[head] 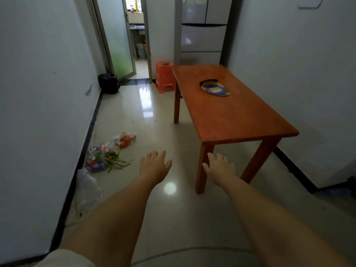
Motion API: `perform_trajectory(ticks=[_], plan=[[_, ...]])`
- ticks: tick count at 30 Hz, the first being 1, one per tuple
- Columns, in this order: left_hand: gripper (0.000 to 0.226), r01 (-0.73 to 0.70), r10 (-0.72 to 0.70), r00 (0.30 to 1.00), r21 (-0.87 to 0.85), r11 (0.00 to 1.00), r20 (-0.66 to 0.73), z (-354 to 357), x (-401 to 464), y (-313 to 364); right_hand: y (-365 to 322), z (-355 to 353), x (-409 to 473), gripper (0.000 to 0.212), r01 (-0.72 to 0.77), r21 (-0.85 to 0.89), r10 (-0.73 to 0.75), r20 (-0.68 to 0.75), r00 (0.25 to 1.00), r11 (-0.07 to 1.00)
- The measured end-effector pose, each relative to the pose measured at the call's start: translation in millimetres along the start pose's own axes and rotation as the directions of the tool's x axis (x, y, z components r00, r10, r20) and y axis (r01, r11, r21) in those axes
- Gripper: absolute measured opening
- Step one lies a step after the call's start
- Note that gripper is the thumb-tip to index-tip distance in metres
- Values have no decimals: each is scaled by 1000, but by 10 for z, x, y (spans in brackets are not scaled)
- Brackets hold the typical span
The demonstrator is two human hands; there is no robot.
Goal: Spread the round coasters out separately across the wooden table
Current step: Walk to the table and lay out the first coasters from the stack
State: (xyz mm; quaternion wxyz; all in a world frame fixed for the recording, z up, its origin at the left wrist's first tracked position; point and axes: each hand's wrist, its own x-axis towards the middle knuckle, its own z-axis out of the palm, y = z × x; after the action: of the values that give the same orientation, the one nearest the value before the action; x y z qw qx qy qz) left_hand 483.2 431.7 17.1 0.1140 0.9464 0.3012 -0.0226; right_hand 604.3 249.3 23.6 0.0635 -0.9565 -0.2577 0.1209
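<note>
A pile of round coasters (pixel 215 88) lies overlapping on the far half of the wooden table (pixel 237 120); the top one is blue with a yellow picture, and a dark one pokes out behind. Both my arms reach forward over the floor, short of the table. My left hand (pixel 154 165) hangs empty with fingers apart, left of the table's near corner. My right hand (pixel 219 166) is also empty and spread, in front of the table's near left leg.
Plastic bags of vegetables and packets (pixel 107 153) lie on the tiled floor by the left wall. An orange plastic stool (pixel 165 77) stands beyond the table, a black bin (pixel 108 83) near the glass door, and a fridge (pixel 204 31) behind.
</note>
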Motion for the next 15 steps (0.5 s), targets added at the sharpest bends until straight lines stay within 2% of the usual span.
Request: perform_trajectory(ticks=[7,12,15], plan=[[62,48,-48,999,-18,999,16,-146,1302,-135,-319,-185,1361,54,68,-82,-66,27,997,994],[62,10,-10,1000,5,1000,-4,-326,2484,-442,-709,-267,2486,57,71,-95,-71,1,997,993],[62,-33,32,999,22,999,15,-520,3288,-612,-949,-374,3158,58,20,-53,-21,-14,1000,998]])
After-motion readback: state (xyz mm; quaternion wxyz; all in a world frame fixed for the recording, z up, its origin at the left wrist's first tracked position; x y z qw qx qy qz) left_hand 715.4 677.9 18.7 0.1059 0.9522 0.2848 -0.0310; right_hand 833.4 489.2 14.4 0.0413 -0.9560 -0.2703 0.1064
